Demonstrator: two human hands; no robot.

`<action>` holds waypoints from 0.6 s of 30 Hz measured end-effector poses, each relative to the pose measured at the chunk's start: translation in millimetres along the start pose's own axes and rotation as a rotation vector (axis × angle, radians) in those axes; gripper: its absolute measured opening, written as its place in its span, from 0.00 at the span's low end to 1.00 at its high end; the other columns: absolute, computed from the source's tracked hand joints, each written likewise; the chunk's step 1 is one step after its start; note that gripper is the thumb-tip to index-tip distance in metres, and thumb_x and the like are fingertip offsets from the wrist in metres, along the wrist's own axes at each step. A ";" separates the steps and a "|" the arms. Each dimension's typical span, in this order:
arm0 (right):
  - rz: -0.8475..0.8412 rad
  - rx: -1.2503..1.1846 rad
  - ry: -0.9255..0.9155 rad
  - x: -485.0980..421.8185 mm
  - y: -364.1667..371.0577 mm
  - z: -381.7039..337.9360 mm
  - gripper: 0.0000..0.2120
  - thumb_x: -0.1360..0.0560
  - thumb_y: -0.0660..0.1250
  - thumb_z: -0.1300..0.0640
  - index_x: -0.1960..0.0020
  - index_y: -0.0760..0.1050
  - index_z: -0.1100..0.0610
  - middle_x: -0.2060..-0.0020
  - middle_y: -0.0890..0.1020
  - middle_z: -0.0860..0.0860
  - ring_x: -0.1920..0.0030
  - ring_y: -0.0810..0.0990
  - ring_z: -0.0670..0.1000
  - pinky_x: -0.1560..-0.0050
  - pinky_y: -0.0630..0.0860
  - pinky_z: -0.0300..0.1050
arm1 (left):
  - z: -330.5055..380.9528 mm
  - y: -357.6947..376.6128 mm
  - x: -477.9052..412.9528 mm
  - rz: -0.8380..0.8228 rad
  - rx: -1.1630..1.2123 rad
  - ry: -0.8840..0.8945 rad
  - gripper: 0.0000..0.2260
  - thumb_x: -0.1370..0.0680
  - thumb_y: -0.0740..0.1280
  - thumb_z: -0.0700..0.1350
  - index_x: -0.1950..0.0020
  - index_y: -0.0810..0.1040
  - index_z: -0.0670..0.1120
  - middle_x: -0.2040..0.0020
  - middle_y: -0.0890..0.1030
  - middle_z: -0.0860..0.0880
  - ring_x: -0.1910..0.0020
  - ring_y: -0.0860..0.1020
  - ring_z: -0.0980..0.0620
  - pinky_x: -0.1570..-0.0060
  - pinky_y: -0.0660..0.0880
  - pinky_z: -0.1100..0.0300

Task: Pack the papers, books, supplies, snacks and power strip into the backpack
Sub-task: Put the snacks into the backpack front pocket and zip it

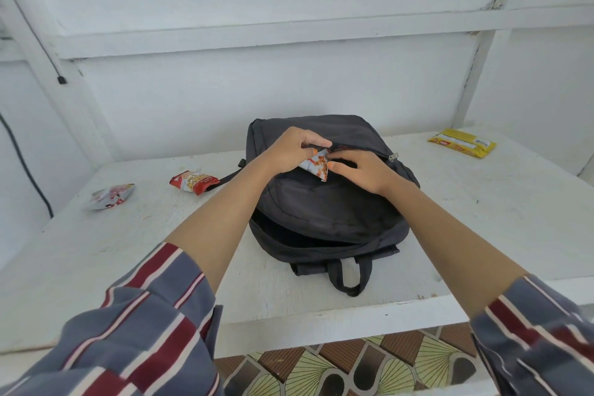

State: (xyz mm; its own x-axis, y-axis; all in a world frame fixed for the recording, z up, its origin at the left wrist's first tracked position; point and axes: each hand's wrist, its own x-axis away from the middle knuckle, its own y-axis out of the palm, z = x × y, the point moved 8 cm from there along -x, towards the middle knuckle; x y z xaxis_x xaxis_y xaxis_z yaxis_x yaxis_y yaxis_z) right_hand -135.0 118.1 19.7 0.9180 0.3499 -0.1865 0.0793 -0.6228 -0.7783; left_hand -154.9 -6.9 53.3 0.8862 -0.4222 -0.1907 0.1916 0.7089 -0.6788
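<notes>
A dark grey backpack (324, 209) lies flat on the white table (482, 219), its main zip gaping open along the near side. Over its front pocket, my left hand (294, 151) pinches the top of a small orange and white snack packet (316, 165). My right hand (363, 170) holds the same packet with thumb against its lower edge, fingers curled at the pocket's open zip. The packet's far end is hidden between my hands. A red snack packet (194, 182) and a silver and red one (111, 195) lie left of the backpack. A yellow packet (463, 142) lies at the far right.
White wall panels with a ledge rise right behind the table. A black cable (25, 167) hangs down the wall at the left. The table's near edge drops to a patterned floor (353, 363). The backpack's carry handle (350, 276) points toward me.
</notes>
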 end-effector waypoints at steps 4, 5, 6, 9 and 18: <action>-0.020 -0.017 0.032 -5.3 0.7 3.9 0.19 0.22 0.59 0.47 0.34 0.72 0.52 0.34 0.74 0.48 0.35 0.71 0.48 0.38 0.63 0.38 | 1.1 0.2 0.0 -0.003 -0.013 0.005 0.15 0.23 0.60 0.32 0.39 0.78 0.41 0.40 0.78 0.46 0.43 0.75 0.56 0.44 0.71 0.70; -0.027 -0.011 0.034 -5.2 0.5 3.7 0.19 0.22 0.59 0.46 0.33 0.72 0.51 0.34 0.73 0.48 0.34 0.70 0.48 0.38 0.63 0.38 | 1.5 0.3 0.4 -0.004 -0.017 0.005 0.15 0.23 0.60 0.32 0.39 0.78 0.41 0.40 0.78 0.46 0.43 0.75 0.56 0.43 0.71 0.68; -0.035 -0.006 0.036 -4.3 0.8 4.0 0.20 0.22 0.59 0.46 0.32 0.71 0.51 0.33 0.73 0.48 0.34 0.70 0.48 0.38 0.63 0.38 | 1.6 0.3 0.9 -0.005 -0.020 0.001 0.15 0.23 0.60 0.31 0.39 0.78 0.42 0.39 0.78 0.46 0.42 0.75 0.55 0.41 0.70 0.66; -0.049 -0.016 0.038 2.0 1.5 3.8 0.21 0.22 0.58 0.44 0.31 0.69 0.50 0.32 0.71 0.47 0.32 0.68 0.48 0.37 0.61 0.38 | 3.7 0.6 4.5 -0.015 -0.042 -0.007 0.15 0.22 0.60 0.31 0.38 0.78 0.41 0.38 0.77 0.46 0.41 0.75 0.53 0.40 0.71 0.63; -0.056 -0.098 -0.006 21.2 -4.5 -21.3 0.17 0.24 0.65 0.51 0.36 0.75 0.55 0.40 0.79 0.50 0.43 0.76 0.44 0.44 0.67 0.32 | 6.3 9.0 23.1 -0.051 -0.033 -0.041 0.15 0.24 0.63 0.32 0.40 0.79 0.43 0.43 0.80 0.47 0.48 0.78 0.54 0.41 0.74 0.59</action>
State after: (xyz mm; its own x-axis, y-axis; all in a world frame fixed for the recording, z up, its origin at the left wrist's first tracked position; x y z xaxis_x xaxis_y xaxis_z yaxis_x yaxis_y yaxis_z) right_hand -107.6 113.3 32.0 0.9086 0.3906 -0.1482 0.1684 -0.6672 -0.7256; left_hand -130.0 -6.7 47.2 0.8925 -0.4330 -0.1264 0.2234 0.6677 -0.7101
